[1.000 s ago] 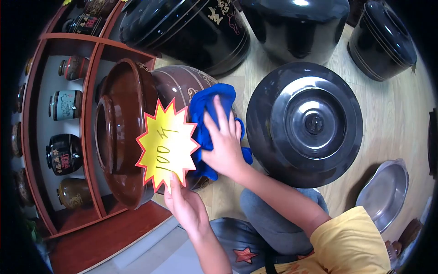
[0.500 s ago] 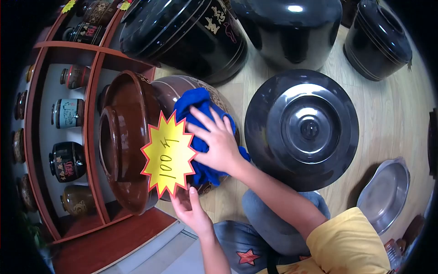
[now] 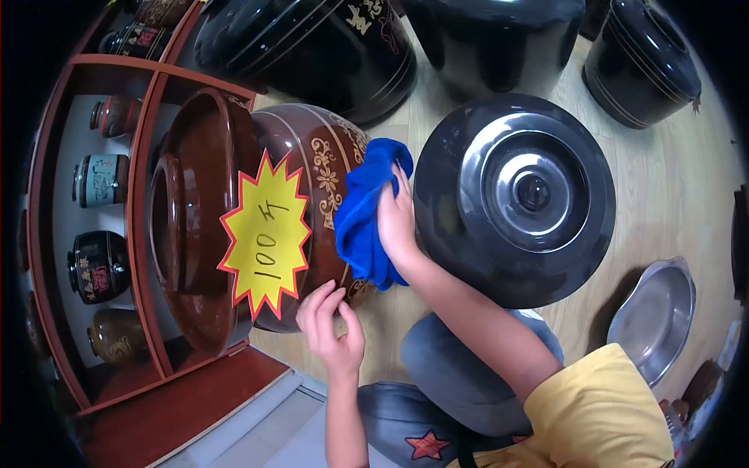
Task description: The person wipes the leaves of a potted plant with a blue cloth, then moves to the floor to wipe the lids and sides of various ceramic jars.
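A large brown jar (image 3: 300,136) with gold floral patterns lies on its side, its wide lid (image 3: 199,304) facing the shelf. A yellow starburst price tag (image 3: 266,234) edged in red hangs across the jar's front. My right hand (image 3: 396,214) presses a bunched blue cloth (image 3: 360,218) against the jar's base end, its fingers partly hidden in the folds. At the jar's near side, just below the tag, is my left hand (image 3: 331,327). Its fingers are loosely bent and apart from the thumb, with nothing in them.
A black round lidded jar (image 3: 445,234) stands close on the right. Big black jars (image 3: 328,70) line the back, with a smaller black one (image 3: 640,70) at far right. A metal basin (image 3: 655,320) rests on the wood floor. Small jars fill the red shelf (image 3: 148,257).
My right hand has moved the cloth rightward from the jar's side toward its base, turning edge-on. My left hand has shifted slightly, its fingers now clear of the tag. The view has shifted a little.
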The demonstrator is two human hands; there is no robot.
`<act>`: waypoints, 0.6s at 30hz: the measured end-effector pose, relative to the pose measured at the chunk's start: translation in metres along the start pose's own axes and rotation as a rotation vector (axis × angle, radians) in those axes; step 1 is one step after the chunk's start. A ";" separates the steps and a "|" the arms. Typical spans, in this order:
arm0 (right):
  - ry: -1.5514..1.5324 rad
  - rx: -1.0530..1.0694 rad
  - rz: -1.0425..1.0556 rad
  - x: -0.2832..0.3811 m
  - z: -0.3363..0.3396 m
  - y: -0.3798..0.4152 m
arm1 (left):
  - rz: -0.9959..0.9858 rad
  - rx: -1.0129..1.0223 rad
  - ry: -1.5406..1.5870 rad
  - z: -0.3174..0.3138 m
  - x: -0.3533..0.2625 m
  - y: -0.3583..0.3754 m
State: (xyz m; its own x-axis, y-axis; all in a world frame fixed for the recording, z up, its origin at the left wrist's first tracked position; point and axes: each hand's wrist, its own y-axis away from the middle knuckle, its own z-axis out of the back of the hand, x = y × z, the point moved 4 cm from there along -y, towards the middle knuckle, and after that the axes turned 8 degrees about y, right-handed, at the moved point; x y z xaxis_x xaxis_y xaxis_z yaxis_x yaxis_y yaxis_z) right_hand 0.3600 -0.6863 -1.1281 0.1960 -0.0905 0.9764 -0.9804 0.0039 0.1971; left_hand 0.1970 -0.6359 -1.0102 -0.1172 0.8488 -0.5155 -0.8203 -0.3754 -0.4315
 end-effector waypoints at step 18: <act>-0.362 0.207 -0.420 -0.178 -0.020 0.073 | -0.545 0.180 -0.137 -0.010 0.022 -0.018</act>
State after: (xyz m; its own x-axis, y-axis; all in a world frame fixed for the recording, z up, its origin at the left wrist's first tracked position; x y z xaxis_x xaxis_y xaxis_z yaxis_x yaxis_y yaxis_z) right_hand 0.2535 -0.6502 -1.2856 0.5838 -0.3763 0.7194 -0.8115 -0.2968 0.5033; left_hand 0.2154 -0.6144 -1.0210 0.2869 0.9463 -0.1493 -0.8630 0.1876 -0.4690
